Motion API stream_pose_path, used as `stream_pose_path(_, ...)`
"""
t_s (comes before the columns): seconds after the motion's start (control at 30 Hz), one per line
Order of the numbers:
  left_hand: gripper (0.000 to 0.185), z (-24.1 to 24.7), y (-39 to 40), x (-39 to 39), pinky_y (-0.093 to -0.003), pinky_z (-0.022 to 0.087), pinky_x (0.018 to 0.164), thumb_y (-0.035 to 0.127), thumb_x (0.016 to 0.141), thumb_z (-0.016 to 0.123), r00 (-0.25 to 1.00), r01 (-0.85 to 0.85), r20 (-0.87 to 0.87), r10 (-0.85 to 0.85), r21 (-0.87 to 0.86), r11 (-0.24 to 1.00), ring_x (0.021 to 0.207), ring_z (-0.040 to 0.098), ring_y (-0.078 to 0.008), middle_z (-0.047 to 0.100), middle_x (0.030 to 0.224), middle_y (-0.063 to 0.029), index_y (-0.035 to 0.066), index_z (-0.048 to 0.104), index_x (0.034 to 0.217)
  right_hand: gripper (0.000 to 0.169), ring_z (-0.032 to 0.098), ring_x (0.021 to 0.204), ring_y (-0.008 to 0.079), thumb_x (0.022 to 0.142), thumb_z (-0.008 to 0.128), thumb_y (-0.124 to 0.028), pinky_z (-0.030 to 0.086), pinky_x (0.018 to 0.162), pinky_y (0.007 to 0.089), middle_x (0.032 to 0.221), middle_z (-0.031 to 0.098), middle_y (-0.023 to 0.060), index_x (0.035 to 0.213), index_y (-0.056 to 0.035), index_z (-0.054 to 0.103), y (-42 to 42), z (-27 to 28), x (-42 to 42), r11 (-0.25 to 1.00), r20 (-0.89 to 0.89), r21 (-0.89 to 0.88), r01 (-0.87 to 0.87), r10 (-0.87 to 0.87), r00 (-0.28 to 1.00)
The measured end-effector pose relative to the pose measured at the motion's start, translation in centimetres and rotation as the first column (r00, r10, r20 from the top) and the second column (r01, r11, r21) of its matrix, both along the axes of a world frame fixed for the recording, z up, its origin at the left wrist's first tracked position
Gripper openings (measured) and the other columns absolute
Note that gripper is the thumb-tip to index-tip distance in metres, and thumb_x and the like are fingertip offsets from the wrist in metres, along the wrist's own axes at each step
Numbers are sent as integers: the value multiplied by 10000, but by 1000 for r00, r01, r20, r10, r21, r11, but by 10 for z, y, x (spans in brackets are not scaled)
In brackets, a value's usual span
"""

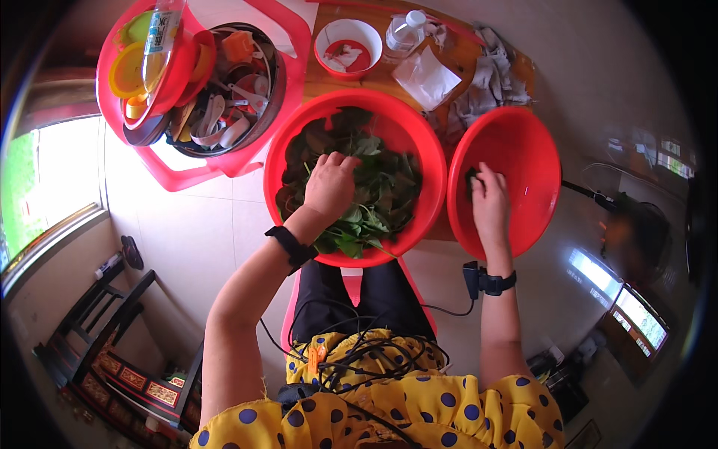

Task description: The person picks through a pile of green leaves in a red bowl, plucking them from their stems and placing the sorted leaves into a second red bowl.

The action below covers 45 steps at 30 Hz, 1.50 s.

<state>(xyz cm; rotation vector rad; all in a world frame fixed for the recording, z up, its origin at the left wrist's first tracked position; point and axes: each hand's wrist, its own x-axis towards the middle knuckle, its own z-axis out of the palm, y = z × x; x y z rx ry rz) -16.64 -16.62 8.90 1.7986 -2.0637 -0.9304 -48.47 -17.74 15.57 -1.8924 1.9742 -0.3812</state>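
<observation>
A large red plastic basin (435, 168) holds a heap of leafy greens (373, 185), dark leaves mixed with paler stems. My left hand (332, 182) reaches into it from the near left, its fingers bent down onto the leaves; the fingertips are hidden, so a grip cannot be made out. To the right, a smaller red plastic basin (533, 185) stands tilted beside the large one. Inside it is my right hand (491, 196), thumb and fingers pinched together, with a small dark green leaf (470, 182) at the tips, somewhat blurred.
A wooden table (331, 14) carries a red-and-white bowl (350, 33), a plastic bottle (406, 33), white tissues (427, 77) and a grey cloth (493, 73). On a pink plastic stool (185, 174) sits a pan of utensils (235, 120). Black cables (364, 359) lie across my lap.
</observation>
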Motion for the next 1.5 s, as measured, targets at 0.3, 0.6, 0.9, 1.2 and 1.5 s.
stream_pose_path(0.3,292,-4,13,-1,-582,378,1008,208,887,566,765,436,244,-596,484,759,1185,544,-275,605,1199,-34,193,648,1167,234,654,892,386,852,675,-171,518,780,446,945,682,200,1024,-13,675,-45,-125,159,990,-19,-13,-141,140,990)
stream_pose_path(0.6,309,13,6,-7,-454,443,894,221,788,722,992,-9,127,1,65,998,1015,587,-313,626,1050,-104,120,615,1060,291,678,782,284,827,747,-305,489,700,370,841,703,142,911,-35,680,-60,-103,126,938,417,321,-131,-16,909)
stream_pose_path(0.9,375,7,-20,-19,-374,519,803,116,813,731,800,-164,-506,322,333,929,960,640,-316,646,1063,-185,5,547,1121,98,570,785,69,892,688,-61,472,700,243,864,659,2,961,5,666,-45,-53,116,823,769,495,-278,-266,582)
stream_pose_path(1.2,277,6,-19,0,-292,522,792,165,970,557,363,-4,-572,736,789,615,902,640,-143,660,1038,-61,-24,578,1172,189,645,882,150,879,667,-9,516,807,268,938,675,68,1068,-3,673,-34,-71,103,919,730,364,-150,-182,659)
stream_pose_path(1.5,285,4,-10,6,-342,496,978,123,989,473,223,215,-607,762,794,569,1083,629,-208,615,1159,-99,-12,523,1235,296,635,633,250,725,827,-125,447,532,341,790,645,78,885,-48,591,-21,-44,143,897,267,-252,-363,425,865)
